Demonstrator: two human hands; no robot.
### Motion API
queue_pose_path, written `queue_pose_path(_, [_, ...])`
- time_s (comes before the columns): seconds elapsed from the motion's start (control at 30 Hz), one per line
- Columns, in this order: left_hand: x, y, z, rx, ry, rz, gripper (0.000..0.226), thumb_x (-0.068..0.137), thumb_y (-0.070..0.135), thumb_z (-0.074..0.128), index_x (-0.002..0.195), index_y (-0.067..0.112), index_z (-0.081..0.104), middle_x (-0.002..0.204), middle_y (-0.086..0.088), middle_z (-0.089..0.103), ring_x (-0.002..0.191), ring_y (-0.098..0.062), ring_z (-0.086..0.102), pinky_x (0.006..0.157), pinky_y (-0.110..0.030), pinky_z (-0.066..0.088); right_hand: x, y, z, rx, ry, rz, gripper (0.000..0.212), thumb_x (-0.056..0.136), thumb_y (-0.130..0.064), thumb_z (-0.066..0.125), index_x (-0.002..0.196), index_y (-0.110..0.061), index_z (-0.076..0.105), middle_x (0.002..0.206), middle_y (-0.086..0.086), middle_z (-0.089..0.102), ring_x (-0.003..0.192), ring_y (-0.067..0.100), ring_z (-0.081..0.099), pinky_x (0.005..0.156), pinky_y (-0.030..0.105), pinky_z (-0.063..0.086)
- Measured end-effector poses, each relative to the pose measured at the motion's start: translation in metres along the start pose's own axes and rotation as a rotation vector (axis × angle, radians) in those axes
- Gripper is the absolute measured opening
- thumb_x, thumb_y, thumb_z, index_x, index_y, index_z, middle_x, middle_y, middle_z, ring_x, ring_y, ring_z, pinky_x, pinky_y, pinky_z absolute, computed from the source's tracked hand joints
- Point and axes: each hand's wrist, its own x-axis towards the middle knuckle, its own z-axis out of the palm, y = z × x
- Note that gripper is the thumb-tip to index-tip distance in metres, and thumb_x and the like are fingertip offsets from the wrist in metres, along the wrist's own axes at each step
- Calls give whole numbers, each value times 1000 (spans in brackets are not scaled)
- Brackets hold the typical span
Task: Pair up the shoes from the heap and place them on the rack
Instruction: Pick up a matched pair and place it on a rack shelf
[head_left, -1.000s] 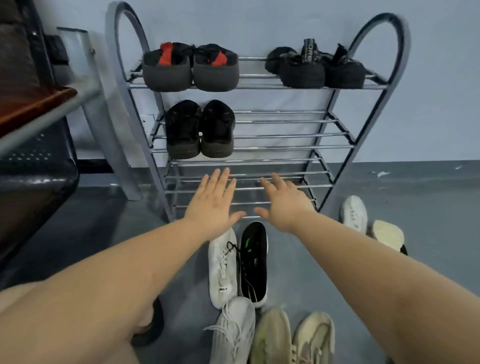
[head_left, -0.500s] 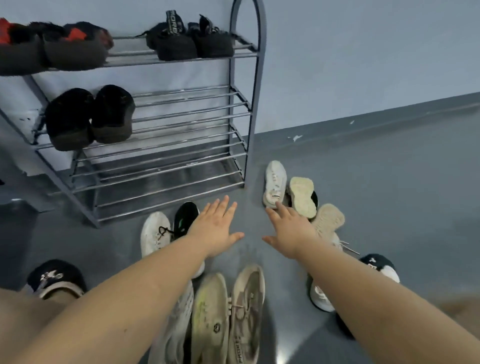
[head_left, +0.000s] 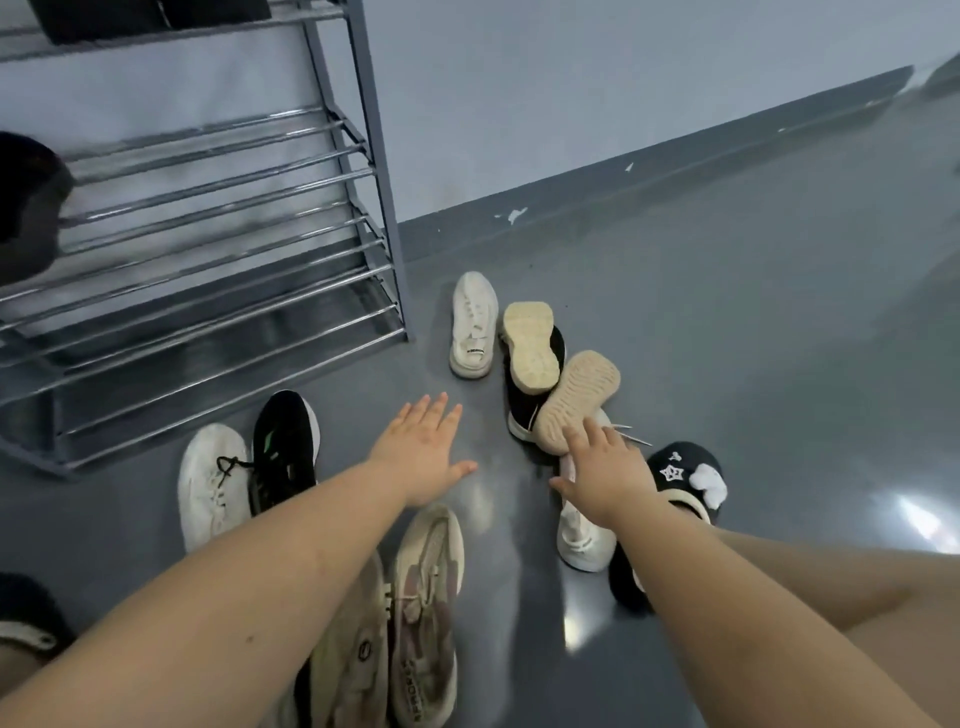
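Shoes lie scattered on the grey floor in front of the metal rack (head_left: 363, 135). My left hand (head_left: 423, 449) is spread flat above bare floor, holding nothing. My right hand (head_left: 605, 470) is also spread, its fingertips at the edge of an upturned tan sole (head_left: 579, 395), and it covers part of a white sneaker (head_left: 584, 535). A white shoe (head_left: 472, 325), a sole-up cream shoe (head_left: 530, 345) and a black shoe (head_left: 522, 410) lie beyond. At left sit a white sneaker (head_left: 213, 483) and a black sneaker (head_left: 285, 447). Two beige sneakers (head_left: 426, 613) lie under my left forearm.
A black slipper with a star and white pompom (head_left: 685, 475) lies just right of my right wrist. Another dark slipper (head_left: 26, 618) shows at the lower left edge. A dark shoe (head_left: 26, 208) sits on the rack's middle shelf. The wall skirting (head_left: 649, 171) runs behind.
The view has swung right and down, away from the rack toward the floor heap. Both hands moved from the rack's lower shelf to the shoes; the right hand now reaches the upturned tan sole.
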Motion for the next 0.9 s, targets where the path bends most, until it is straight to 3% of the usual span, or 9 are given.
queue_pose_path(0.2, [38, 20, 9, 13, -54, 41, 76, 95, 56, 29, 151, 15, -3, 160, -9, -9, 148, -24, -6, 120, -36, -3, 31, 26, 6, -27, 7, 73, 63, 94, -50, 41, 145, -15, 26, 150, 11, 27, 136, 29, 29, 105, 40, 32])
queue_pose_path(0.5, [107, 43, 17, -47, -109, 88, 72, 96, 52, 30, 151, 16, 2, 160, -8, 0, 148, -24, -3, 119, -36, -1, 95, 46, 20, 24, -40, 106, 64, 97, -51, 33, 148, -15, 22, 151, 12, 26, 137, 30, 28, 108, 42, 28])
queue_pose_path(0.67, [147, 47, 34, -56, -165, 93, 69, 97, 50, 29, 151, 16, 5, 160, -7, 6, 148, -24, 1, 119, -36, 1, 115, 50, 55, 121, -102, 132, 73, 96, -56, 29, 152, -15, 9, 147, 11, 31, 137, 32, 28, 108, 41, 27])
queue_pose_path(0.9, [189, 67, 58, -205, -203, 38, 61, 97, 47, 36, 147, 13, 27, 151, -11, 30, 142, -27, 22, 114, -36, 20, 131, 63, 81, 292, -101, 192, 77, 94, -59, 32, 151, -11, 16, 148, 9, 34, 138, 28, 28, 110, 41, 25])
